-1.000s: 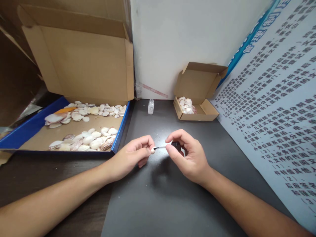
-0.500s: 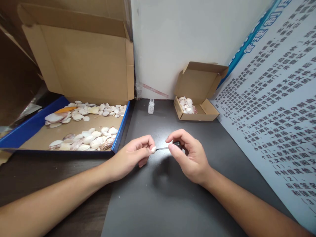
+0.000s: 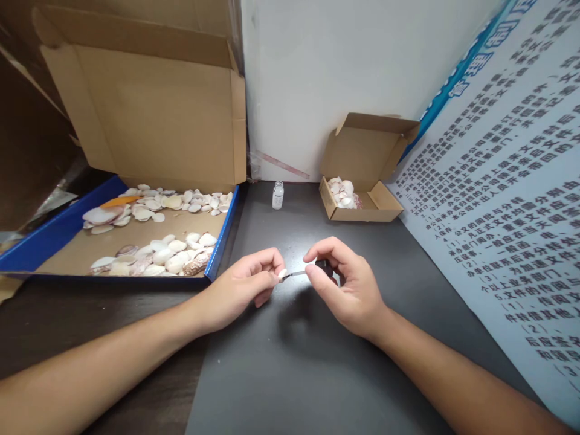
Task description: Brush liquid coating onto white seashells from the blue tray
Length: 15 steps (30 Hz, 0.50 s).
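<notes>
Between thumb and fingers, my left hand [image 3: 251, 278] pinches a small white seashell [image 3: 282, 273], mostly covered by the fingertips. My right hand [image 3: 348, 284] is closed around the black cap of a brush applicator [image 3: 324, 267]. From the cap a thin stem runs left, and its dark tip meets the shell or lies right at it. Beyond the hands, a small clear glass bottle [image 3: 278, 196] with printed lettering stands upright on the dark table, its neck uncapped.
At left a blue-edged cardboard box [image 3: 67, 260] with raised lid holds several rows of seashells [image 3: 163, 254]. A smaller cardboard box [image 3: 367, 213] with shells sits back right. A white wall rises behind, and a printed poster [image 3: 507, 181] leans along the right.
The shell has turned slightly in my left fingers, showing less of itself. My right hand has tilted the applicator, so more of its black cap shows.
</notes>
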### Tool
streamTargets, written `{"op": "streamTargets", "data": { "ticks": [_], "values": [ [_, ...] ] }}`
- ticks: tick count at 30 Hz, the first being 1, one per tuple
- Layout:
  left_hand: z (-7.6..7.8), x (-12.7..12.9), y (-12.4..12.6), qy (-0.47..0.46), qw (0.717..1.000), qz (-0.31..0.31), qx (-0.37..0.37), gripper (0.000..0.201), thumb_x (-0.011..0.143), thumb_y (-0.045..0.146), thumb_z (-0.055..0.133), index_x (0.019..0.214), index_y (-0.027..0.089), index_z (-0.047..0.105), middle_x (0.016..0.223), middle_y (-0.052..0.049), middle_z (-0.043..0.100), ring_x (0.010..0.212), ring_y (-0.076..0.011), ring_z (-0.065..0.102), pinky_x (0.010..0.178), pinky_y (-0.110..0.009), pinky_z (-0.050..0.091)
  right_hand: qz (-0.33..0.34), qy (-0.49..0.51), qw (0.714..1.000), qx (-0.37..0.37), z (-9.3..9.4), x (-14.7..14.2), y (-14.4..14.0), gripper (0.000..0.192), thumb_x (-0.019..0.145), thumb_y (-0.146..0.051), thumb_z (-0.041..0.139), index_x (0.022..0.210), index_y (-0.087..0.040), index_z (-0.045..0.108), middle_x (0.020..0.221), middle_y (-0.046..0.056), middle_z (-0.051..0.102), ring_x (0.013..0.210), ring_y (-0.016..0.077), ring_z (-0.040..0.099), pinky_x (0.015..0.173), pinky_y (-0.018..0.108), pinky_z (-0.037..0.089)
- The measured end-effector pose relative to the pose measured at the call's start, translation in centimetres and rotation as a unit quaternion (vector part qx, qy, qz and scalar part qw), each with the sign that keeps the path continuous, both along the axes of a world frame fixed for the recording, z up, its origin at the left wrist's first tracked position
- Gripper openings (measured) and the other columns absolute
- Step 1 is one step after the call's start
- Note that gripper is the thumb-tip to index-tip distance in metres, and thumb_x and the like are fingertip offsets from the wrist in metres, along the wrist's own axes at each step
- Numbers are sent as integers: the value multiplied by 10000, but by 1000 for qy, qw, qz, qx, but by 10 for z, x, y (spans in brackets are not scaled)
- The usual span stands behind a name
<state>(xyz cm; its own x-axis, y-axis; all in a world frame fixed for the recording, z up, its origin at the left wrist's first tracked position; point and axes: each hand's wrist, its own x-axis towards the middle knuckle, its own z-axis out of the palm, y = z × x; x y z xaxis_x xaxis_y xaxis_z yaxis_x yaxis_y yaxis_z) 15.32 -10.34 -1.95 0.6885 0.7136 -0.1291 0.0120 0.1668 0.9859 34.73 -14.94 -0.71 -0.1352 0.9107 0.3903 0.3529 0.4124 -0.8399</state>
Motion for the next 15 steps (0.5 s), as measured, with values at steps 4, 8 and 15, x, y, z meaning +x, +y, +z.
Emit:
{"op": "streamTargets", "data": {
  "ticks": [4,8,15],
  "values": [
    [1,0,0,0,1000,-1,2,115,890,231,516,787,193,481,582,84,384,517,-76,353,507,-226,299,-4,-4,1000,7,1,-1,1,33,875,-181,585,885,-206,566,611,-74,454,476,72,388,444,196,323],
    [1,-1,-1,-1,1000,0,0,97,879,225,513,794,196,475,568,86,386,515,-78,356,505,-227,290,8,5,1000,22,1,0,1,54,904,-175,531,876,-201,570,633,-63,488,504,74,420,480,196,355],
    [-1,0,0,-5,1000,0,-6,126,887,260,534,792,196,482,578,84,389,517,-79,357,509,-233,299,4,3,1000,15,0,-1,1,30,893,-178,561,882,-205,567,624,-71,471,489,69,405,460,191,337]
  ]
}}
